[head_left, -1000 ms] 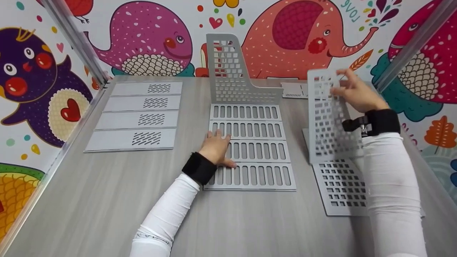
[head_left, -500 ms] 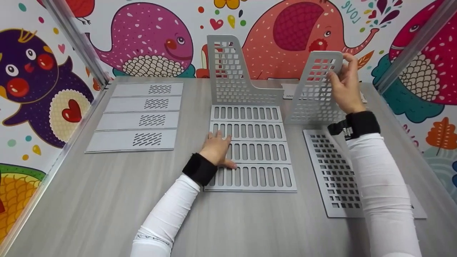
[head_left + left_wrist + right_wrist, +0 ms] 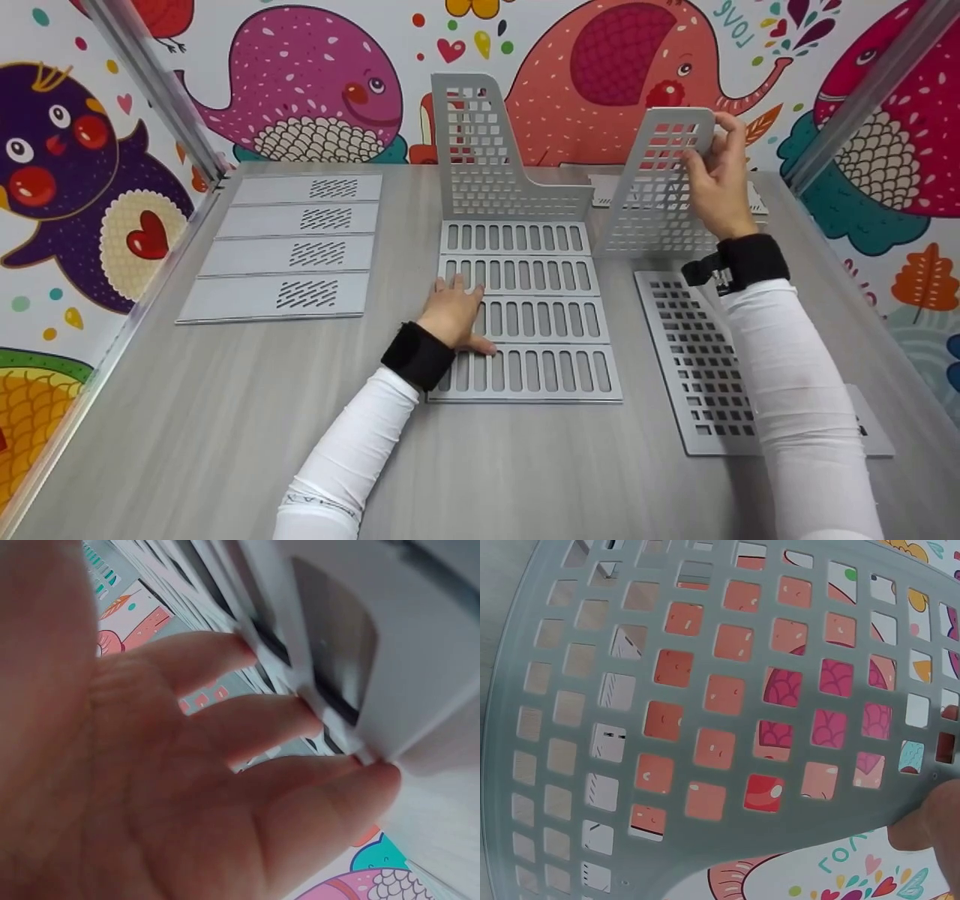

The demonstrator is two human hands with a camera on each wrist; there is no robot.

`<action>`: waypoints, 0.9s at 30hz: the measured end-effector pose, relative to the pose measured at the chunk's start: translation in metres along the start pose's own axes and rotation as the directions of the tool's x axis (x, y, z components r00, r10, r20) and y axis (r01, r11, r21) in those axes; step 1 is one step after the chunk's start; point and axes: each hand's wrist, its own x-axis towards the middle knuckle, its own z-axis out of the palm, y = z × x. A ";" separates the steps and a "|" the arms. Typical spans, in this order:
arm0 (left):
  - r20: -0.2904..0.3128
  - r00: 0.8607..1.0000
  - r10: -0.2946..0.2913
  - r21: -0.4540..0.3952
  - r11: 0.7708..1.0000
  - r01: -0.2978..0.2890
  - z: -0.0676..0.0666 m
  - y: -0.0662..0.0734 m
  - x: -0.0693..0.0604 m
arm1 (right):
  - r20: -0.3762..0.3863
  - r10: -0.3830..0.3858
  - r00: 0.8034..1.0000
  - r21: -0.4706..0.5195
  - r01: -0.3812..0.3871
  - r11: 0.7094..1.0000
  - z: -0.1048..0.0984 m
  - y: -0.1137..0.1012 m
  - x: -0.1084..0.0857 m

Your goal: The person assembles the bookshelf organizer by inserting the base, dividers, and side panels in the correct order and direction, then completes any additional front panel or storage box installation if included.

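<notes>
Under the spread left grip (image 3: 453, 313), slotted panels (image 3: 536, 297) lie flat on the table (image 3: 255, 420), presumably steadied by it. The right grip (image 3: 720, 181) pinches a side panel (image 3: 654, 196) by its upper edge, likely to keep it upright; left of that grip stands its twin (image 3: 491, 176).

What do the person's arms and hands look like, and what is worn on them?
The left sleeve and right sleeve are white, the left with small dark lettering. Black wristbands circle both wrists. The left hand and right hand have no gloves.
</notes>
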 end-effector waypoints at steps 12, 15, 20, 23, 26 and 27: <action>-0.046 0.999 0.007 -0.020 1.000 -0.008 0.003 0.000 -0.001 | -0.025 -0.021 0.999 -0.029 0.021 0.999 0.002 0.002 -0.003; -0.039 0.999 0.005 -0.020 1.000 -0.005 0.002 0.001 0.000 | -0.028 -0.023 0.999 -0.038 0.021 0.999 0.002 0.002 -0.002; -0.029 1.000 0.003 -0.016 1.000 -0.003 0.001 0.001 0.000 | -0.030 0.001 1.000 -0.041 -0.002 0.999 0.001 0.003 -0.002; -0.023 1.000 0.002 -0.016 1.000 -0.002 0.001 0.001 -0.001 | -0.030 0.006 1.000 -0.041 -0.007 0.999 0.001 0.004 -0.002; -0.013 1.000 -0.001 -0.013 1.000 0.001 0.001 0.001 0.000 | -0.033 -0.007 0.999 -0.027 0.006 1.000 0.002 0.004 -0.002; -0.013 1.000 -0.001 -0.012 1.000 0.001 0.001 0.001 0.000 | -0.034 -0.011 0.999 -0.019 0.011 1.000 0.002 0.004 -0.002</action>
